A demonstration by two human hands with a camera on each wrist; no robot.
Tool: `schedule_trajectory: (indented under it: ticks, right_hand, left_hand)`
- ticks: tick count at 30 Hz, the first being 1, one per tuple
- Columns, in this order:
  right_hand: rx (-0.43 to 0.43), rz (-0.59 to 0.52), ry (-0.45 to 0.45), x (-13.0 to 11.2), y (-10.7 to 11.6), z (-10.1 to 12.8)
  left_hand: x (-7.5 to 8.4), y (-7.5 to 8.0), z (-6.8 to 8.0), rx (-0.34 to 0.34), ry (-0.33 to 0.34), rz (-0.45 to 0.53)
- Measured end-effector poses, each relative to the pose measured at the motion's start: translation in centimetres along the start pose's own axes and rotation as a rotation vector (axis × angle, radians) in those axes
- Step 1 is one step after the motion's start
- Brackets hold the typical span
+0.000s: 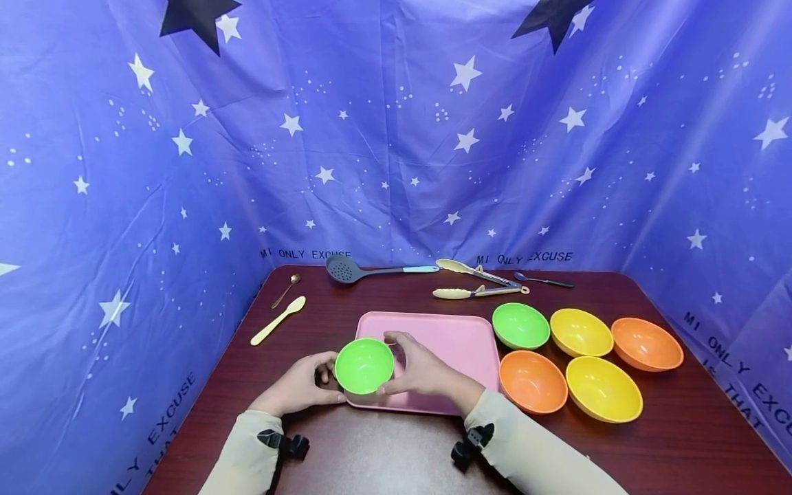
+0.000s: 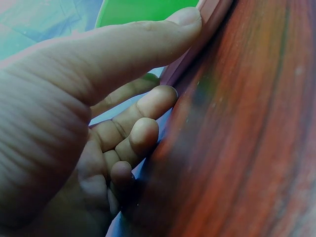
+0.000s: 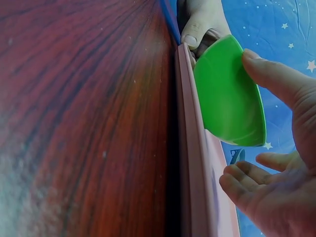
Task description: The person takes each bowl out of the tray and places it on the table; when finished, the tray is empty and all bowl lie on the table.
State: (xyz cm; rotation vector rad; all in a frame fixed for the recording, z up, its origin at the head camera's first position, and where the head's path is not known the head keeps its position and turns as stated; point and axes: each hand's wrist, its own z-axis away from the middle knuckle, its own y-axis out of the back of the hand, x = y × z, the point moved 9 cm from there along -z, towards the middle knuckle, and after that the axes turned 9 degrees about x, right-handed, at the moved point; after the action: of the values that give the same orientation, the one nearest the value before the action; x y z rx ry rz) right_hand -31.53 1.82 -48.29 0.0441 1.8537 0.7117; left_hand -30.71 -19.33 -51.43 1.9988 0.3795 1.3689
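Both hands cup green bowl (image 1: 364, 365) over pink tray (image 1: 460, 344) corner: left hand (image 1: 300, 385) fingers curled at rim, right hand (image 1: 421, 368) thumb on rim, fingers loosely spread.

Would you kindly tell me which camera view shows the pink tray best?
The head view: the pink tray shows nearly whole, partly covered by the green bowl and right hand. Both wrist views show only its rim edge-on.

Green bowl (image 1: 364, 365), pink tray (image 1: 452, 344), dark red-brown table (image 1: 680, 426), blue star-patterned cloth (image 1: 396, 151).
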Motion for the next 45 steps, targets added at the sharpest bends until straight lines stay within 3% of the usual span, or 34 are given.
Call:
schedule_trajectory:
  ticks: [19,45]
  right_hand:
    - [-0.062,0.005,-0.012,-0.1,-1.3,-0.1]
    - [-0.004,-0.01,-0.03,-0.1,-0.5,0.2]
  left_hand:
    - [-0.2,-0.1,0.0,-0.006,0.006,-0.004]
    - [-0.1,-0.2,0.0,-0.009,-0.01,0.023]
